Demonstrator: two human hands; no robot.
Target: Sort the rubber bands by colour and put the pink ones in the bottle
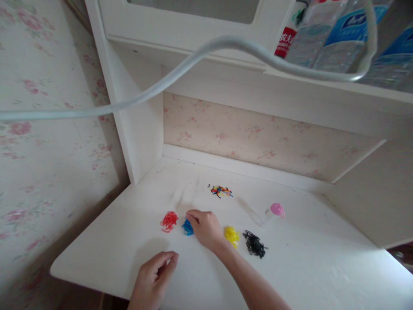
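My right hand [206, 228] is over the blue pile of small rubber bands [187, 227], its thumb and forefinger pinched together; anything between them is too small to make out. Part of the blue pile is hidden behind that hand. My left hand [156, 275] hovers close to the table's front, fingertips also pressed together, with whatever they hold not visible. To the left of the blue pile lie red rubber bands [169, 221]. Yellow rubber bands [231, 236] and black rubber bands [254, 244] lie to the right of my right hand. Farther back sits a mixed-colour heap [221, 191].
A clear container with a pink top [277, 210] lies on the white table [309, 258] at right. Across the upper view runs a pale curved tube [180, 71], in front of the shelf. Plastic bottles [338, 38] stand on the shelf at upper right.
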